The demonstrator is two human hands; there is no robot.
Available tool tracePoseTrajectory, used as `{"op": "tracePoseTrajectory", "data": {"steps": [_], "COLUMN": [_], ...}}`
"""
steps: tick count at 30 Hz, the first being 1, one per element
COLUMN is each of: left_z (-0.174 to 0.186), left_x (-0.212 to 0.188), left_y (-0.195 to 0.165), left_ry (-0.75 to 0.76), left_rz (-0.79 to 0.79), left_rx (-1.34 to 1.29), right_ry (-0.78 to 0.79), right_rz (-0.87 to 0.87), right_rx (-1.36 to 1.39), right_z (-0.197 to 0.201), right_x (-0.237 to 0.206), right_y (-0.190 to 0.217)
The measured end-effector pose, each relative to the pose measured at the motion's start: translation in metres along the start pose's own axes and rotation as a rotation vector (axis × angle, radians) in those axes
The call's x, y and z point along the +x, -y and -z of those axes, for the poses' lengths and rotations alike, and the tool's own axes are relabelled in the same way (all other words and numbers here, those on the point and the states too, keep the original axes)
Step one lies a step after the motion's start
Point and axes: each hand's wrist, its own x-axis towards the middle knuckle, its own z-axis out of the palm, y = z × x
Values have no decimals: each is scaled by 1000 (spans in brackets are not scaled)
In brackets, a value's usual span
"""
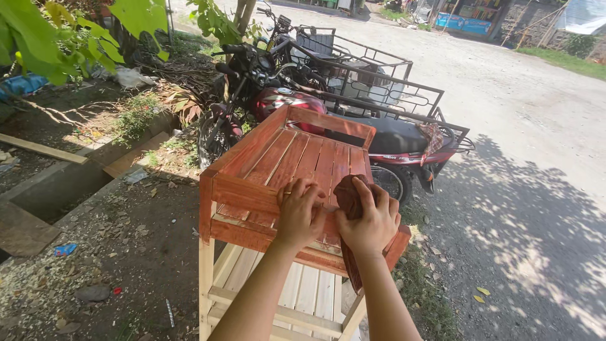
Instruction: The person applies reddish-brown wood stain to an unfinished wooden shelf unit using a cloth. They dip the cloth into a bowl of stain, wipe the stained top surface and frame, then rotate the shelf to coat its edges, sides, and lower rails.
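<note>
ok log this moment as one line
left hand: steadies wooden rack rail | right hand: presses dark red cloth on rail | motorcycle behind

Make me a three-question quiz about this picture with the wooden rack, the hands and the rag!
1. Where is the motorcycle?
A. behind the wooden rack
B. under it
C. on top of it

2. What colour is the rack's top part?
A. blue
B. reddish-brown
C. white

3. What is the right hand doing?
A. hanging free
B. pressing a dark red rag on the rack
C. holding a hammer

Answers: 1 A, it stands just past the rack's far side. 2 B, the top is stained reddish while the lower shelf is pale bare wood. 3 B, the rag lies under its fingers; the left hand rests beside it.
</note>
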Motion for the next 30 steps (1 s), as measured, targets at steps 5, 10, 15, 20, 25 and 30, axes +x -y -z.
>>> {"op": "tracePoseTrajectory", "data": {"steps": [5, 10, 15, 20, 25, 30], "left_z": [-26, -54, -66, -70, -87, -108], "left_x": [46, 81, 52, 24, 43, 64], "left_y": [24, 54, 75, 93, 119, 135], "left_ry": [39, -37, 100, 209, 252, 220], "left_rz": [-26, -157, -141, -110, -131, -124], "left_rx": [-52, -30, 122, 146, 186, 170], "right_ry": [-40, -49, -91, -115, -145, -151], "right_rz": [-4, 4, 13, 20, 52, 120], "right_rx": [-11, -24, -58, -39, -30, 82], "right_z": [-36, -71, -102, -133, -158, -152], "right_x": [41, 82, 110, 136, 160, 176], "right_y": [-17, -35, -53, -71, -83, -88]}}
